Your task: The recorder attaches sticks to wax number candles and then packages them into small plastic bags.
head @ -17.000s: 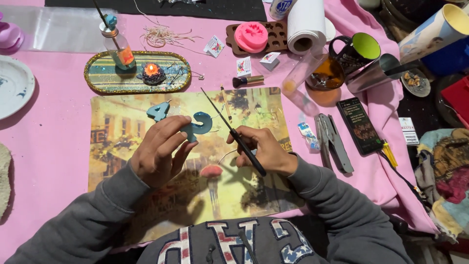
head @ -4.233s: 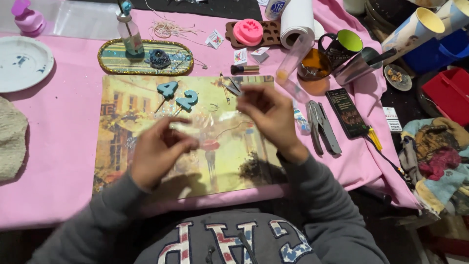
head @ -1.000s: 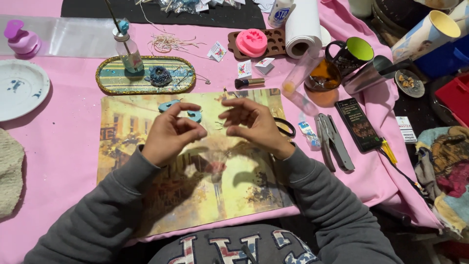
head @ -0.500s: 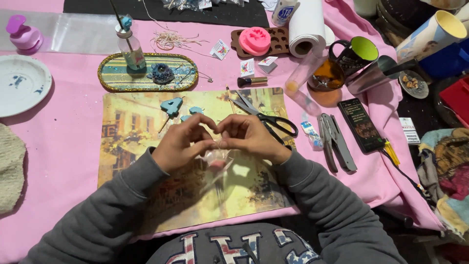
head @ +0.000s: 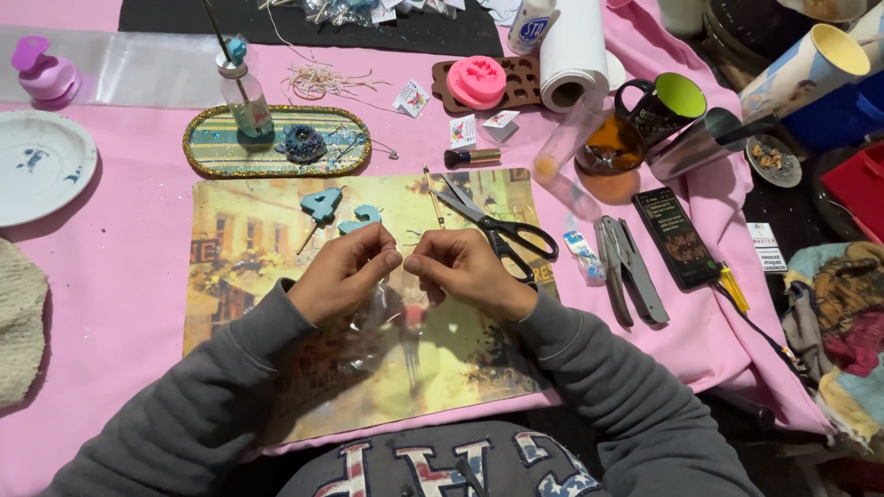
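Note:
My left hand (head: 343,272) and my right hand (head: 462,267) meet fingertip to fingertip over a picture placemat (head: 230,285). Both pinch the top of a small clear plastic bag (head: 391,317), which hangs toward me between them. Two blue digit-shaped pieces on thin sticks (head: 336,212) lie on the mat just beyond my left hand. Black-handled scissors (head: 502,230) lie partly open beyond my right hand, and a thin stick (head: 431,193) rests next to their blades.
A pink cloth (head: 110,276) covers the table. Beyond the mat are an oval glitter tray (head: 207,152) with a small bottle (head: 247,97), a paper towel roll (head: 573,51), a mug (head: 658,106), pliers (head: 628,267), a phone (head: 677,237). A white plate (head: 37,166) sits left.
My hands have drawn together and toward me, now pinching the clear bag between them. The scissors have come to lie on the mat. The thin tool held earlier is out of my right hand.

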